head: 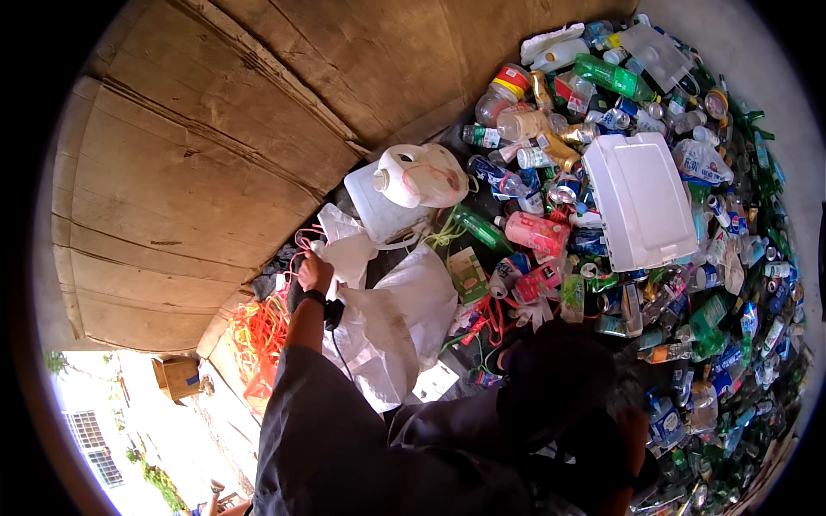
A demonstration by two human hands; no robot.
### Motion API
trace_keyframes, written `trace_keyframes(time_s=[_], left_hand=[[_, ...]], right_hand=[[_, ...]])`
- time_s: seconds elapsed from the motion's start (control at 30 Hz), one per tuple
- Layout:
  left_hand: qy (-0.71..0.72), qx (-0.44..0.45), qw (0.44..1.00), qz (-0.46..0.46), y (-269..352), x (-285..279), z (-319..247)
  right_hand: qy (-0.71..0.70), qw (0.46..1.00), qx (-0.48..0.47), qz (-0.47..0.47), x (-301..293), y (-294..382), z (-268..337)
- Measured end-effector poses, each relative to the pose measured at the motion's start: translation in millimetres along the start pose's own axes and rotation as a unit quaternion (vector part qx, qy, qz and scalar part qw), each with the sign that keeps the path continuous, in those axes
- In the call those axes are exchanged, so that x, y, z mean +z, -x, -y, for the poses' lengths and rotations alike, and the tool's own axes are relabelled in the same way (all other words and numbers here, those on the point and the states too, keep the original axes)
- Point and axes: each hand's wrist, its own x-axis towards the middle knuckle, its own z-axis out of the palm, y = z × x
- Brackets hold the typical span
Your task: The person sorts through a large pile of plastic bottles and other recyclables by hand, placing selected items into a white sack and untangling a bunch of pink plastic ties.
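Note:
My left hand (315, 272), with a black band and a small device at its wrist, is closed on the edge of a white plastic sack (381, 329). The sack lies crumpled and partly spread on the dark ground. Pink string (303, 240) runs beside my fingers. Low on the right, my right hand (632, 429) is in deep shadow next to my dark clothing, and its fingers cannot be made out. Just beyond the sack lie a white plastic jug (423, 175) and a whitish jerrycan (381, 206).
A heap of plastic bottles and cans (684, 342) fills the right side, with a white plastic box (645, 200) on top. Cardboard sheets (193, 161) form a wall at left. Tangled orange strapping (258, 335) lies near my left forearm. A green bottle (481, 227) lies beyond the sack.

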Motion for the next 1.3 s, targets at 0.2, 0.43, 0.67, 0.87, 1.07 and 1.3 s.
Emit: trace_keyframes(time_s=[0.2, 0.43, 0.67, 0.87, 1.07, 1.3], left_hand=[[0.078, 0.014, 0.997, 0.023, 18, 32, -20], [0.183, -0.018, 0.982, -0.054, 14, 44, -27], [0.145, 0.071, 0.980, 0.120, 10, 90, -59], [0.156, 0.191, 0.968, 0.039, -3, 102, -67], [0.138, 0.124, 0.945, 0.271, -21, 124, -48], [0.247, 0.086, 0.912, 0.317, -27, 163, -24]], right_hand=[[-0.010, 1.000, 0.020, 0.014, -2, -4, 13], [0.000, 0.998, 0.041, 0.049, 4, -4, 12], [-0.020, 0.997, 0.075, 0.030, 7, 0, 21], [0.022, 0.995, 0.069, 0.064, 4, 2, 22], [0.019, 0.998, 0.028, 0.057, 8, 3, 30], [0.000, 0.998, 0.037, 0.049, 7, -7, 45]])
